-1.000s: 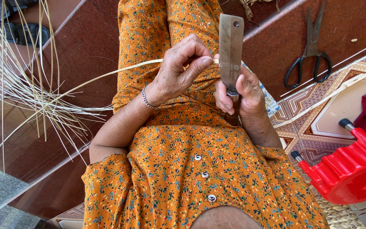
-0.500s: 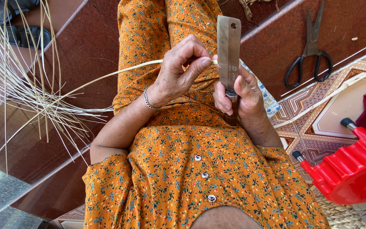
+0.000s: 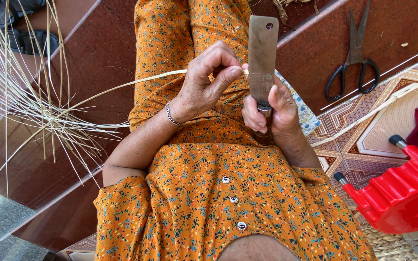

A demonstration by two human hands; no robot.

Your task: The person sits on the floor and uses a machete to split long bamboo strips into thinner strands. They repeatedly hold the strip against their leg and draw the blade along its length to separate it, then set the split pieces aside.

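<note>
Your left hand (image 3: 204,84) is closed in a pinch: thumb and forefinger grip the near end of one pale cane strip (image 3: 122,87) right at the blade. Your right hand (image 3: 269,111) is wrapped shut around the handle of a flat rectangular knife (image 3: 262,58), with the blade pointing away from your body and standing upright in the head view.

Key relation: the strip lies to the left of the knife. Its long axis runs roughly crosswise to the blade, from the pinch point outward and slightly downward to your left, where it joins a loose bundle of strips (image 3: 30,106) on the dark red floor (image 3: 97,43). The strip end meets the blade's left edge; the left hand is the nearer one to the strip, and the right hand touches only the knife.

Count:
- Knife: one, held.
- Strip in the pinch: one.
- Loose strips in the bundle: too many and too tangled to count.
- Scissors (image 3: 354,63): one pair, black-handled, lying on the floor well apart to your right.
- Red plastic stool (image 3: 402,193): one, on its side near your right.
- Sandals (image 3: 25,38): a dark pair at upper left.

Both hands work over your lap, above the orange flowered dress (image 3: 228,203).
</note>
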